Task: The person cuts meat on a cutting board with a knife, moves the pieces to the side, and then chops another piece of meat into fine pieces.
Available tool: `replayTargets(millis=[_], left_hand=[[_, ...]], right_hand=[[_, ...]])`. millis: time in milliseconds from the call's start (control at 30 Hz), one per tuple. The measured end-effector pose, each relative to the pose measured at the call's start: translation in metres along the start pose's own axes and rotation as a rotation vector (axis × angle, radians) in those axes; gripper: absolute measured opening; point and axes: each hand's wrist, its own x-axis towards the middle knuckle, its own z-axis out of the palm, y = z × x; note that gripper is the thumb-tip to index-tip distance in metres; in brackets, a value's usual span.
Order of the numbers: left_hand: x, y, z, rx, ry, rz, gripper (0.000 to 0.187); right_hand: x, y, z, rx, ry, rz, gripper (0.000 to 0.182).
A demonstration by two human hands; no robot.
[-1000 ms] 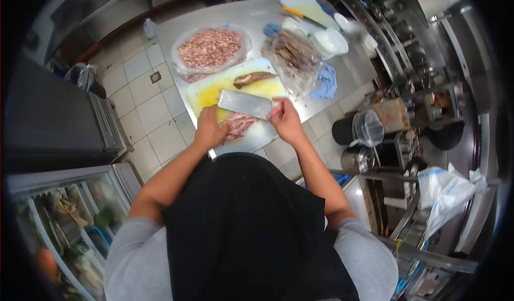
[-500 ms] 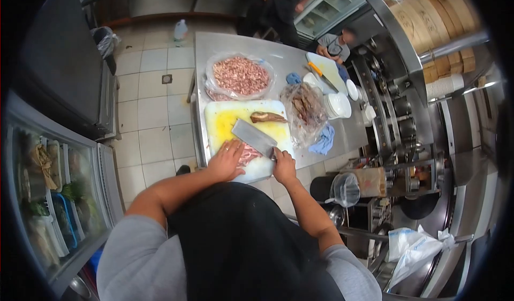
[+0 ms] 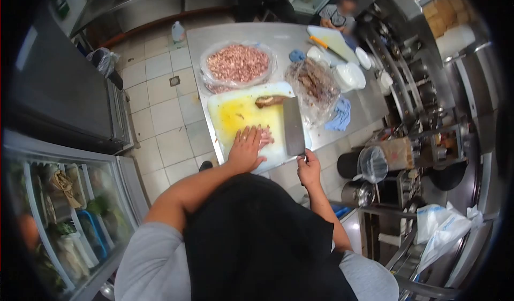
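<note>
My left hand (image 3: 246, 148) lies with fingers spread on pieces of sliced meat (image 3: 265, 136) at the near part of a yellow-stained white cutting board (image 3: 222, 108). My right hand (image 3: 308, 168) is wrapped round the handle of a cleaver (image 3: 293, 127), whose broad blade points away from me along the board's right edge, apart from the meat. A brown piece of meat (image 3: 271, 101) rests near the board's far edge. Just beyond the board is a clear bag of chopped meat (image 3: 237, 64). Another bag of darker meat (image 3: 311, 87) sits to the right.
On the steel table (image 3: 209, 33) are a blue cloth (image 3: 339, 116), white bowls (image 3: 349, 77) and a second board (image 3: 345, 51) with an orange-handled knife (image 3: 327, 47). A seated person (image 3: 337, 17) and another standing person are beyond. A glass-door fridge (image 3: 80, 215) stands left.
The cleaver has swung from slanting over the meat to the board's right side, pointing away. My right hand has moved right with it. My left hand stays on the meat; the view has shifted.
</note>
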Motion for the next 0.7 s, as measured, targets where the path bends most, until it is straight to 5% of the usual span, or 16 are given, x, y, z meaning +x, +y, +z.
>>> replayTargets(millis=[100,200,367,667,700], left_hand=[[0.011,0.002,0.011,0.077,0.019,-0.004,0.099],[0.022,-0.001,0.017,-0.009,0.085,-0.002,0.081],[0.029,0.004,0.006,-0.084,0.068,-0.038,0.076],[0.061,-0.006,0.010,-0.184,-0.090,0.028,0.075],[0.061,0.003,0.008,-0.149,0.069,0.032,0.069]], right_hand=[[-0.026,-0.006,-0.019,-0.333,-0.036,-0.053,0.030],[-0.051,-0.012,-0.018,-0.169,-0.011,-0.031,0.026],[-0.066,-0.028,-0.014,-0.254,-0.172,0.134,0.028],[-0.066,-0.036,-0.014,-0.391,-0.186,0.034,0.031],[-0.064,-0.048,-0.020,-0.443,-0.227,0.063,0.030]])
